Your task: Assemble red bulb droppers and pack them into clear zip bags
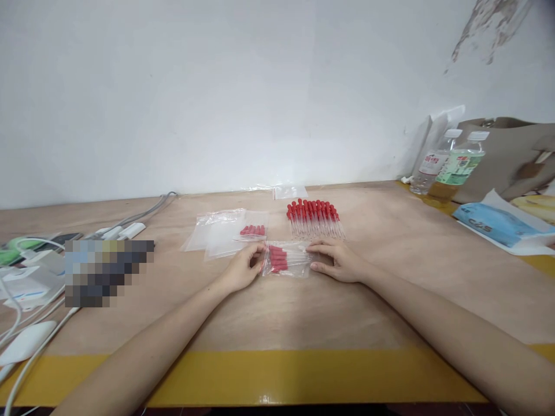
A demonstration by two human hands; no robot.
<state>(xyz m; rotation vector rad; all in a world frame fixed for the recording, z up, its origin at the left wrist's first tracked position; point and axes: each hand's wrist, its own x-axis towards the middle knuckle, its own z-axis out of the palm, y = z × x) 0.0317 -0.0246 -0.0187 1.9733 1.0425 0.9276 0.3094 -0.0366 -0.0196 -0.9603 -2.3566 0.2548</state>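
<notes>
Bagging step by the look of it: both hands are on a small clear zip bag [286, 260] lying flat on the desk [390, 300], right in the middle, just in front of the loose pile of droppers [315, 218]. Left hand [243, 268] has a pinch grip closed on the bag's left edge, where the mouth seems to be. Right hand [340, 261] rests on the right end, fingers flat, pinning it rather than gripping.

I'd guess the bag is filled and the next bit is running the seal shut, which needs the strip lined up and the tubes kept clear of it.

The bag is see-through and crinkly, with a handful of droppers inside, red bulbs bunched toward the left. Another filled bag [252, 230] sits on a stack of empty bags [217, 234] just behind the left hand.
</notes>
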